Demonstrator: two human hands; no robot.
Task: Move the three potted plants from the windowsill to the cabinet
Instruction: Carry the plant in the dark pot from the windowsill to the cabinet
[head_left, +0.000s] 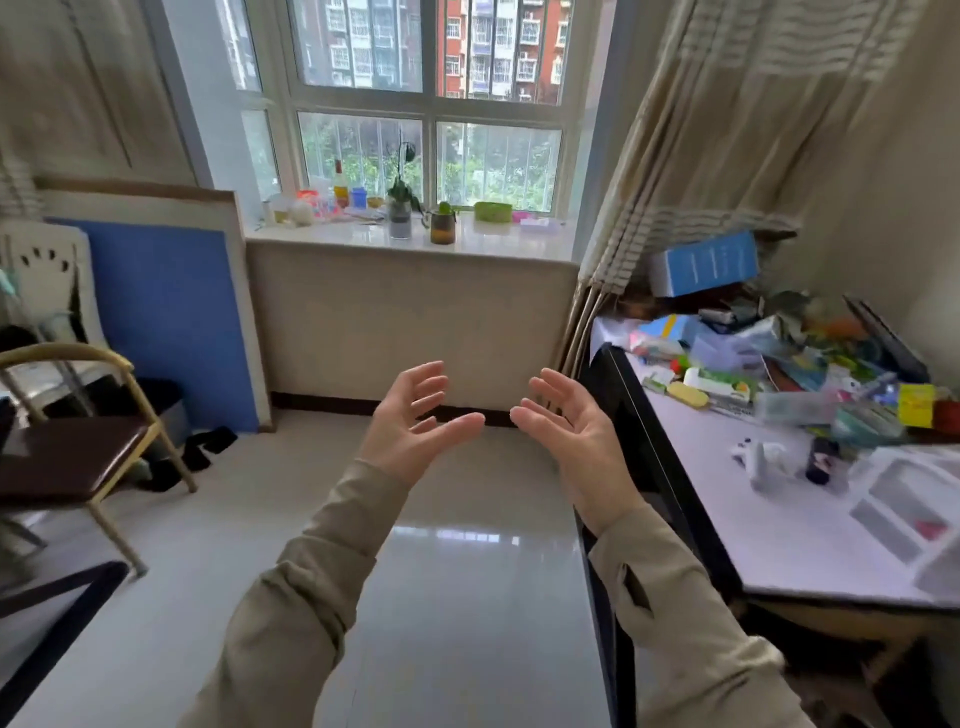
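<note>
On the white windowsill (498, 244) across the room stand two potted plants that I can make out. One is a tall leafy plant in a clear glass pot (400, 218). Just right of it sits a small green plant in a dark amber pot (442, 227). My left hand (415, 421) and my right hand (566, 426) are raised in front of me, palms facing each other, fingers spread, holding nothing. Both hands are well short of the windowsill. No cabinet is clearly visible.
Bottles, a blue cup and a green box (492, 211) crowd the sill. A cluttered white table (779, 530) stands at right, a folding chair (78, 452) and a blue board (171, 322) at left. Glossy tiled floor (457, 597) lies between me and the window. Curtains (701, 130) hang at right.
</note>
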